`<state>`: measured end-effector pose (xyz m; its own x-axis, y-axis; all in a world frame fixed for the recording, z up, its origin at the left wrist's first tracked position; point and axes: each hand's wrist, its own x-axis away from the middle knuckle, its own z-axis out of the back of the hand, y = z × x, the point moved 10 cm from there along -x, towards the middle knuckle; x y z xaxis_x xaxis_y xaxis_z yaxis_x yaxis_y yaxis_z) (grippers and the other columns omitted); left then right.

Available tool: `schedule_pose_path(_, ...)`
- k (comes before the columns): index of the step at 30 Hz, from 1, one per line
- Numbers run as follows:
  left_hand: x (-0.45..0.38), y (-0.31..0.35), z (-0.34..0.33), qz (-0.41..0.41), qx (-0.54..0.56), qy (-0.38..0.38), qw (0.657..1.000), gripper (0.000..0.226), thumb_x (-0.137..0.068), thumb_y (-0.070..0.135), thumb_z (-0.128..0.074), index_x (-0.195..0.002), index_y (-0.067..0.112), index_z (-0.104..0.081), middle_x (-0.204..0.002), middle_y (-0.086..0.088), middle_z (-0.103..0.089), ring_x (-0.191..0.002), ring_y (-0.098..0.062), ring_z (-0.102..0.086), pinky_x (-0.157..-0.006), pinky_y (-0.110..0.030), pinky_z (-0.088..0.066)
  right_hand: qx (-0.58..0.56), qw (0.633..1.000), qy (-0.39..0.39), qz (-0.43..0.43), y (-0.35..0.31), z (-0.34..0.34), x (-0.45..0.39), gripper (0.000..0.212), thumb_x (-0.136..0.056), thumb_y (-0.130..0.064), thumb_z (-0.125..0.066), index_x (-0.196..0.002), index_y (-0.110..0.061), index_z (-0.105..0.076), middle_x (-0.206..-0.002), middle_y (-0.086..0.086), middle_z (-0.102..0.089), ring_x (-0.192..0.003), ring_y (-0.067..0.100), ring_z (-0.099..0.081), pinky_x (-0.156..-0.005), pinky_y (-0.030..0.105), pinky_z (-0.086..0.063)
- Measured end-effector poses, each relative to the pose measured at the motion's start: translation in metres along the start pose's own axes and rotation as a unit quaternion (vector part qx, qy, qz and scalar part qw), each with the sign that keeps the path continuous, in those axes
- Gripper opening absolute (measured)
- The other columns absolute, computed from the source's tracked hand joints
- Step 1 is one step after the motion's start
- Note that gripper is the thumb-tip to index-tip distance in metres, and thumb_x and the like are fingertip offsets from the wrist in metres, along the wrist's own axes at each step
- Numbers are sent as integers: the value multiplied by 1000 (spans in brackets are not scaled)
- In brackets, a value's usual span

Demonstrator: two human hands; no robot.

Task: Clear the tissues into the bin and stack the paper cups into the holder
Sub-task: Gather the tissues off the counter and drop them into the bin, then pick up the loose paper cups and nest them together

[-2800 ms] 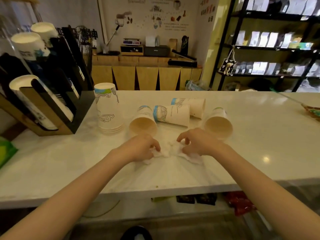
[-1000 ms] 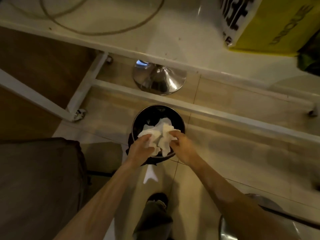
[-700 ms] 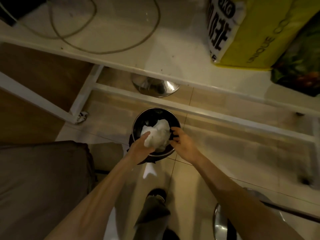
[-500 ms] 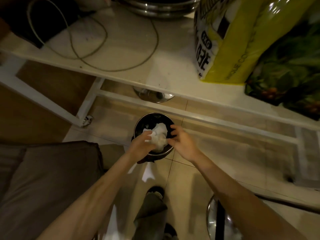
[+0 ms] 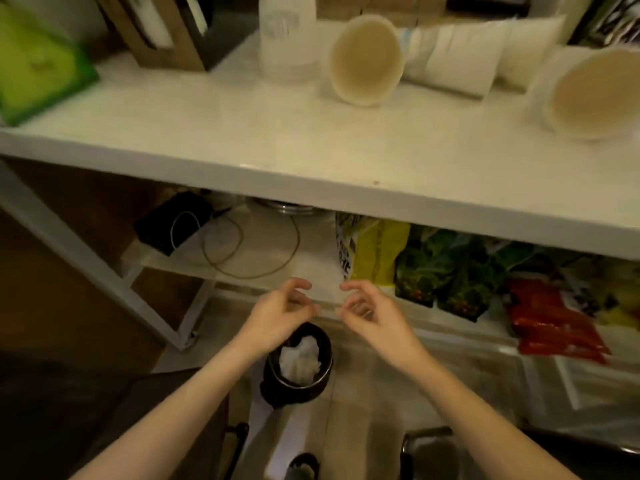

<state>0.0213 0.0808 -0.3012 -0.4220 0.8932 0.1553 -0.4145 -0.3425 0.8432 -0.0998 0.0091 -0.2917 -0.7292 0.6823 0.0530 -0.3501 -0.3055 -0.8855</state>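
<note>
White crumpled tissues [image 5: 300,356] lie inside the small round black bin [image 5: 297,370] standing on the tiled floor below the counter. Both bare hands are raised above and beyond the bin, apart from the tissues. Left hand [image 5: 277,315] has its fingers loosely curled and spread, gripping nothing; its wrist overlaps the bin's rim in this view. Right hand [image 5: 372,315], near the left, is likewise half open with curled fingers and holds nothing. On the white counter top [image 5: 242,133] lie tan-lined paper cups on their sides: one [image 5: 367,60] near the centre with its mouth toward the camera, another [image 5: 594,95] at the right edge, and more white cups [image 5: 453,62] between them. An upright stack of white paper cups [image 5: 289,36] stands just left of the central cup. The wooden and black cup holder [image 5: 180,29] stands at the back left.
</note>
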Motion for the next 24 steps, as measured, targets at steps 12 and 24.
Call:
schedule_pose_path(12, 55, 223, 99, -229, -66, 148, 960, 35, -73, 29, -70, -102, 33, -52, -90, 9, -61, -80, -5, -60, -65, -11, -44, 78, 978, 84, 172, -189, 118, 31, 31, -80, -29, -67, -106, -33, -50, -87, -2, -64, -73, 9, -61, -67, 22, -52)
schedule_pose_path(24, -4, 319, 117, -303, -194, 180, 915, 70, -68, 35, -73, -128, 26, -39, -130, 3, -45, -113, -12, -45, -91, -24, -37, 139, 947, 212, 196, -240, 234, -1, 48, -75, -30, -70, -116, -26, -46, -96, -4, -59, -83, 10, -58, -70, 23, -47)
